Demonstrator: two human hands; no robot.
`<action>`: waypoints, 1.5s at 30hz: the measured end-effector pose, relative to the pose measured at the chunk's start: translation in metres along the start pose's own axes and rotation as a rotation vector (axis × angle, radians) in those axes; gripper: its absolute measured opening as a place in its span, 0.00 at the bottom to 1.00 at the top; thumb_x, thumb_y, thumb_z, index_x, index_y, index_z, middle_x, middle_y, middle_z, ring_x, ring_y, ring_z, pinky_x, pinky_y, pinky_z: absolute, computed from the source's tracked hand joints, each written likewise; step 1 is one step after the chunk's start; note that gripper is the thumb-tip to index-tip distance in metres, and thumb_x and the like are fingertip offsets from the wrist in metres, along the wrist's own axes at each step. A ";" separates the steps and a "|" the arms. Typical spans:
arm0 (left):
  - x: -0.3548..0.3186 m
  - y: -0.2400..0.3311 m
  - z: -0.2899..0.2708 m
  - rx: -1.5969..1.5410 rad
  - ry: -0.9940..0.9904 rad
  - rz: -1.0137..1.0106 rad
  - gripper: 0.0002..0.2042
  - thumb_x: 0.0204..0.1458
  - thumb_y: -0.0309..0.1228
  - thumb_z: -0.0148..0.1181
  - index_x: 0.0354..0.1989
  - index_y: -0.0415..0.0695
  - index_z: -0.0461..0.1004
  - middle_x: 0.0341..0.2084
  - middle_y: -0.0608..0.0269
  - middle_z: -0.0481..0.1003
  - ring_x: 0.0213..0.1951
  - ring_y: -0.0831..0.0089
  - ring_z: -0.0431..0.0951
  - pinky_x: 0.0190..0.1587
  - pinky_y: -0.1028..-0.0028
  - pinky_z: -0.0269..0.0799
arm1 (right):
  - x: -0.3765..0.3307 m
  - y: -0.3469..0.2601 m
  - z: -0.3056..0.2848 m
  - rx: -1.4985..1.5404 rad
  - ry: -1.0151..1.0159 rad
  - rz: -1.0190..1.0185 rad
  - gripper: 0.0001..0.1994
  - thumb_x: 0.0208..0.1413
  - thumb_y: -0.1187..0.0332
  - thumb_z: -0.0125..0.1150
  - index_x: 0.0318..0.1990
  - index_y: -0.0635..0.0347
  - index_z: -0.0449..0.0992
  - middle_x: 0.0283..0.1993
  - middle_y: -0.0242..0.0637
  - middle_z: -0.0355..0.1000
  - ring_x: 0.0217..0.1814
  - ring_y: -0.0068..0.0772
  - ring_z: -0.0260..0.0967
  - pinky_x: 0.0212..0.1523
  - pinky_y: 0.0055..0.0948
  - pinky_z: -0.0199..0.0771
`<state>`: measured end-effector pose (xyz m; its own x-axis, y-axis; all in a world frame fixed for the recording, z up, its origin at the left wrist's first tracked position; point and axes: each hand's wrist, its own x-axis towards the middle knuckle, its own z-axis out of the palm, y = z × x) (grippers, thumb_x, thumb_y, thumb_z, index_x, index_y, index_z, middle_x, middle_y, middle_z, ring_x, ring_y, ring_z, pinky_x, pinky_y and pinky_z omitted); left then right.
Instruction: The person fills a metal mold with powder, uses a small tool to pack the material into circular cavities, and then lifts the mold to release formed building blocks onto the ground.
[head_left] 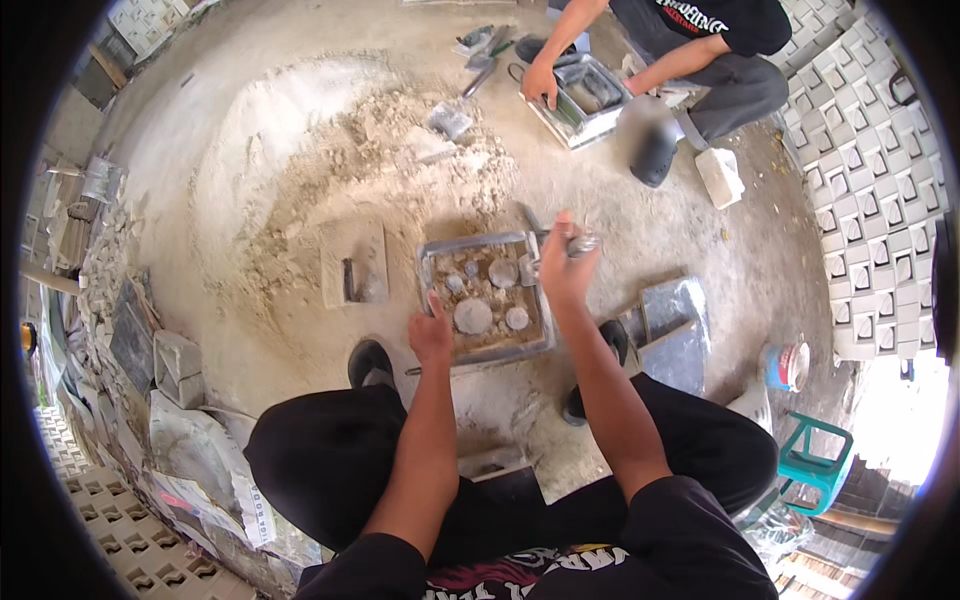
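A square metal mould [433, 262] lies on the ground between my feet, filled with sandy mix and several grey round pieces. My left hand [431, 335] rests on the mould's near left edge, fingers pressed against the rim. My right hand [563, 265] is raised over the mould's right side and grips a small metal tool [583, 243], whose dark end pokes out near the far right corner. Exactly what kind of tool it is stays unclear.
A heap of sand and cement [330, 170] spreads ahead, with a flat trowel board [352, 262] beside it. Another person [690, 50] crouches at a second mould [585, 98] far right. Stacked white cast blocks [870, 170] line the right; a teal stool [820, 462] and small bucket [788, 365] stand near right.
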<state>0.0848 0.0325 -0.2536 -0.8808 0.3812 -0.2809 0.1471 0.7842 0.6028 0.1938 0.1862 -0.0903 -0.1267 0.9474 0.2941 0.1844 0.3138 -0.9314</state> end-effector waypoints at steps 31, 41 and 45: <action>-0.010 0.006 0.000 0.111 0.106 0.478 0.27 0.61 0.41 0.43 0.68 0.46 0.50 0.57 0.44 0.63 0.58 0.50 0.64 0.54 0.53 0.62 | -0.036 -0.010 -0.027 -0.052 -0.112 0.006 0.21 0.64 0.62 0.50 0.18 0.63 0.62 0.16 0.24 0.51 0.21 0.15 0.46 0.19 0.27 0.47; -0.004 0.002 0.003 0.070 0.086 0.431 0.29 0.60 0.41 0.46 0.69 0.52 0.48 0.55 0.47 0.66 0.55 0.51 0.67 0.52 0.53 0.62 | -0.030 -0.023 -0.029 0.099 -0.099 0.183 0.23 0.65 0.61 0.48 0.16 0.59 0.61 0.15 0.22 0.53 0.19 0.14 0.46 0.18 0.26 0.45; -0.005 0.004 0.003 0.079 0.096 0.442 0.29 0.59 0.42 0.46 0.69 0.52 0.49 0.54 0.48 0.66 0.55 0.52 0.67 0.52 0.54 0.63 | -0.042 -0.029 -0.032 0.069 0.043 0.146 0.23 0.65 0.61 0.48 0.16 0.59 0.60 0.14 0.22 0.54 0.19 0.14 0.47 0.18 0.26 0.45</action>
<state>0.0915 0.0352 -0.2517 -0.7630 0.6433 0.0631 0.5487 0.5929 0.5894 0.2248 0.1390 -0.0687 -0.0614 0.9850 0.1615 0.1308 0.1684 -0.9770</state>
